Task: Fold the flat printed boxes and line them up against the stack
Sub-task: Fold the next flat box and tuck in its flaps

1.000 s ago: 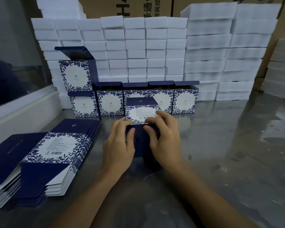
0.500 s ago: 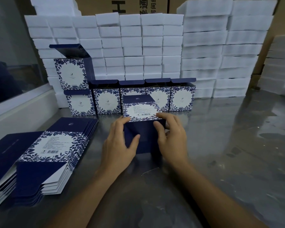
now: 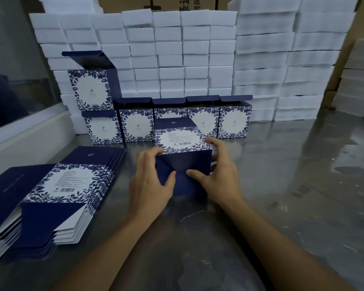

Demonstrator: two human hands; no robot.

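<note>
head view: box base being closed, both hands on it.

the box (image 3: 183, 143) lies tipped on the table (image 3: 282, 185), just in front of the row (image 3: 168, 122) standing against the foam stack (image 3: 198, 59), its dark base flaps facing the camera. the left hand (image 3: 151, 183) and right hand (image 3: 219, 175) grip its two sides, fingers curled round the edges, thumbs pressing the base flaps. judged light, thin card: stiff along creases, easily dented on panels, smooth print likely slippery. hold by the corners and side edges; press only on flap folds. the flat blanks (image 3: 57, 192) lie at left, well apart.
</note>
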